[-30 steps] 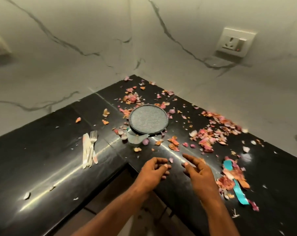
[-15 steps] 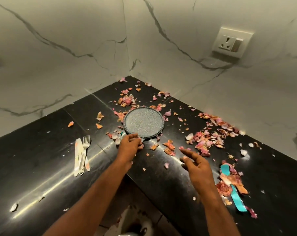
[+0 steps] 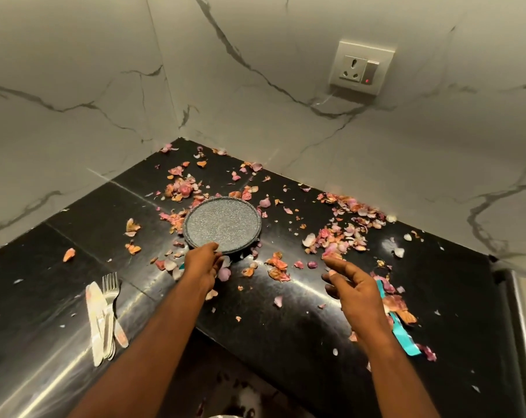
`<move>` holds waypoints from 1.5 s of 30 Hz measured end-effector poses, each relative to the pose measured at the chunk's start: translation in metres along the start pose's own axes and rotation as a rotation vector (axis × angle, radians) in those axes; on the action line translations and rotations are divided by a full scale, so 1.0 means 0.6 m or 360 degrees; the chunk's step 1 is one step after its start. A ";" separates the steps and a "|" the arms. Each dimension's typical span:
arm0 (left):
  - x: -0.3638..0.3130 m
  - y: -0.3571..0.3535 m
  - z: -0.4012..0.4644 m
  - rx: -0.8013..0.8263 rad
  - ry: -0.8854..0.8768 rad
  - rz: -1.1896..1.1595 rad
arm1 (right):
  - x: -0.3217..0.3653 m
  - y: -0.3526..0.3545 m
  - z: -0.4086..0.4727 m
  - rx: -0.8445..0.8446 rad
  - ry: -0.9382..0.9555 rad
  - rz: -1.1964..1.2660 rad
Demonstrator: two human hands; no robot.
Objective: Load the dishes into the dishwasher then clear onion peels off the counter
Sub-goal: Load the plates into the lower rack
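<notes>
A round grey speckled plate point(image 3: 222, 224) lies on the black corner counter point(image 3: 285, 327) among scattered pink and orange onion peels point(image 3: 343, 233). My left hand point(image 3: 202, 262) grips the plate's near rim, thumb on top and fingers curled under the edge. To the right, above the counter, my right hand point(image 3: 353, 286) hovers with fingers loosely spread, holding nothing. A fork and pale knives point(image 3: 104, 315) lie together at the left of the counter.
A teal strip point(image 3: 405, 336) with peels on it lies right of my right hand. White marble walls meet behind the counter, with a power socket point(image 3: 362, 67) on the right wall. A steel edge point(image 3: 524, 327) borders the far right.
My left hand reached forward from near the counter edge and took hold of the plate's near rim. My right hand opened and drifted slightly right and forward.
</notes>
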State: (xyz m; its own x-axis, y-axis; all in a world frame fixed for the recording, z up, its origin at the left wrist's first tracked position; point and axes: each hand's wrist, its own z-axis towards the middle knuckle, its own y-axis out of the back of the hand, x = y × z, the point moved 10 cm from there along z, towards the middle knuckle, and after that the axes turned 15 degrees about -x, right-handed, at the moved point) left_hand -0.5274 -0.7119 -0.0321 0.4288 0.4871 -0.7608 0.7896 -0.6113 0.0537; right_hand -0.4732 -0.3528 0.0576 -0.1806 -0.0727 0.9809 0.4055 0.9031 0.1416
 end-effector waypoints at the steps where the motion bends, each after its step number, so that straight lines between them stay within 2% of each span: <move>1: -0.005 -0.003 0.004 -0.0006 -0.0050 -0.0004 | -0.002 0.004 0.001 -0.0010 -0.0010 -0.0003; 4: -0.039 -0.013 0.006 -0.0012 -0.0258 -0.0056 | -0.006 0.014 0.004 -0.0029 -0.0019 -0.0028; 6: -0.065 -0.010 0.014 -0.0113 -0.0324 -0.0068 | -0.005 0.022 0.001 -0.0051 -0.0018 -0.0029; 8: -0.076 -0.009 0.040 -0.0190 -0.0237 -0.0093 | -0.001 0.031 -0.003 -0.0081 -0.0005 -0.0025; 10: -0.071 -0.033 0.085 -0.0107 -0.0100 -0.0187 | 0.004 0.042 -0.007 -0.0118 0.0009 -0.0007; 14: -0.104 -0.055 -0.001 0.0063 -0.0077 -0.0341 | 0.012 0.062 -0.014 -0.0190 0.0010 0.0006; 18: -0.091 -0.085 -0.055 0.0201 -0.0100 -0.0416 | 0.005 0.079 -0.020 -0.0259 -0.0010 0.0051; 23: -0.079 -0.077 -0.110 0.0056 -0.0321 -0.0649 | -0.010 0.103 -0.030 -0.0372 -0.0021 -0.0011; 27: -0.067 -0.097 -0.168 0.0263 -0.0497 -0.0593 | -0.018 0.126 -0.046 -0.0483 -0.0065 0.0004; 31: -0.035 -0.129 -0.203 0.0556 -0.0849 -0.0210 | -0.006 0.148 -0.077 -0.0598 -0.0145 0.0248; 34: 0.017 -0.157 -0.273 0.0936 -0.1043 0.0098 | -0.012 0.159 -0.098 -0.0641 -0.0218 0.0478; 37: 0.091 -0.174 -0.325 0.1275 -0.1021 0.0292 | -0.044 0.204 -0.133 -0.0909 -0.0244 0.0448; 40: 0.164 -0.188 -0.355 0.1530 -0.0868 0.0424 | -0.087 0.267 -0.190 -0.1274 -0.0196 0.0393; 45: 0.247 -0.170 -0.417 0.1835 -0.0814 0.0692 | -0.177 0.311 -0.290 -0.1558 -0.0388 0.0578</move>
State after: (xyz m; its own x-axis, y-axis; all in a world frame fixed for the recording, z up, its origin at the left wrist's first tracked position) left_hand -0.4345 -0.4213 0.0114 0.1375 -0.0128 -0.9904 -0.2972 -0.9544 -0.0290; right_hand -0.2227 -0.2503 0.0031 -0.0348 0.3164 0.9480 0.9936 0.1133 -0.0013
